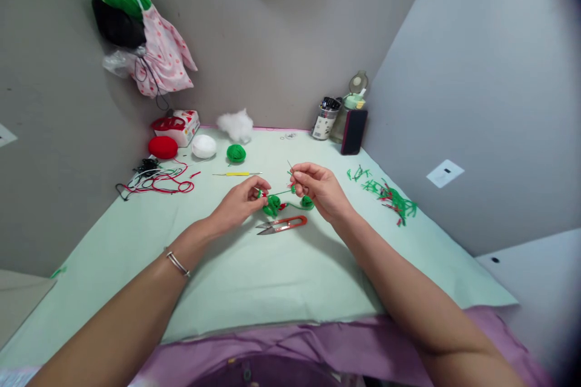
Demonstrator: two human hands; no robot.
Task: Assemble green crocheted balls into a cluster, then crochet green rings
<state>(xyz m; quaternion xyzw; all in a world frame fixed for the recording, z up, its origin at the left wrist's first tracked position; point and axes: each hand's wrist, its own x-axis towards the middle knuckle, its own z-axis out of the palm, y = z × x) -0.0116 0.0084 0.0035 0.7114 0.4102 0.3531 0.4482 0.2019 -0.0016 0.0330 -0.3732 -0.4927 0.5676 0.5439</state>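
Note:
My left hand (242, 200) is pinched on a strand of green yarn (278, 194) above the pale green table cover (236, 278). My right hand (320, 187) is pinched on a thin needle (290, 166), with the same strand running to it. Small green crocheted pieces (273, 205) lie just under both hands, one more green crocheted piece (307, 202) by my right palm. Red-handled thread snips (282, 226) rest on the cover right below them.
Red (163, 147), white (204, 146) and green (236, 153) yarn balls sit at the back left, near a yellow crochet hook (236, 174) and tangled cords (157, 180). White stuffing (236, 125), a pen cup (325, 118) and a bottle (354, 109) stand at the back. Yarn scraps (390, 198) lie right.

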